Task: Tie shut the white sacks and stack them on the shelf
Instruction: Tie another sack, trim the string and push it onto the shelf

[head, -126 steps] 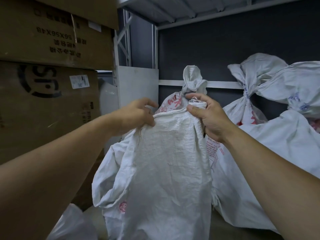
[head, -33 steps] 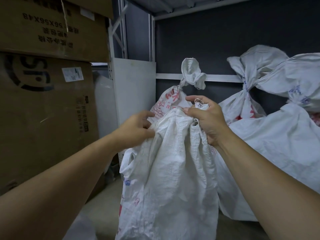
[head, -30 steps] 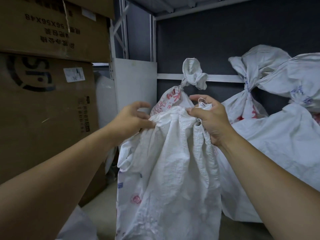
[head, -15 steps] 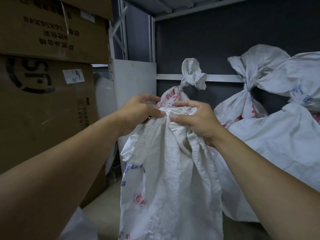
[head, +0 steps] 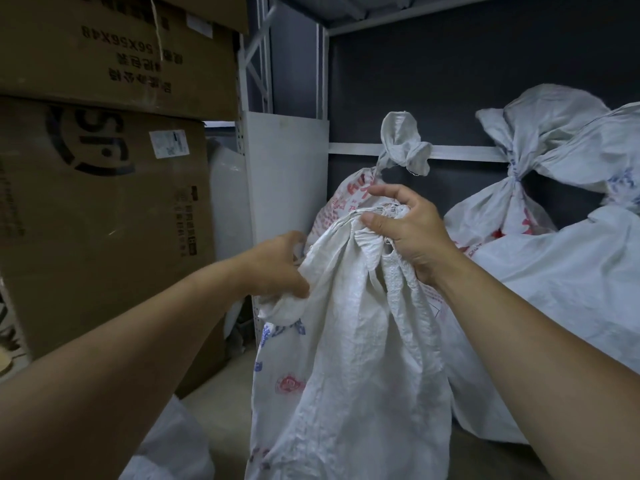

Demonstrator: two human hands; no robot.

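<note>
Here, right hand gripping sack rim

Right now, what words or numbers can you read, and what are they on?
"26X56X48", upside down, digits unsure: upper cardboard box.
Characters under it: too blurred.
Big black circled logo, letters unclear: lower cardboard box.
White sticker and small print there: too small.
Red and blue print on the held sack and the tied sack behind: unreadable.
</note>
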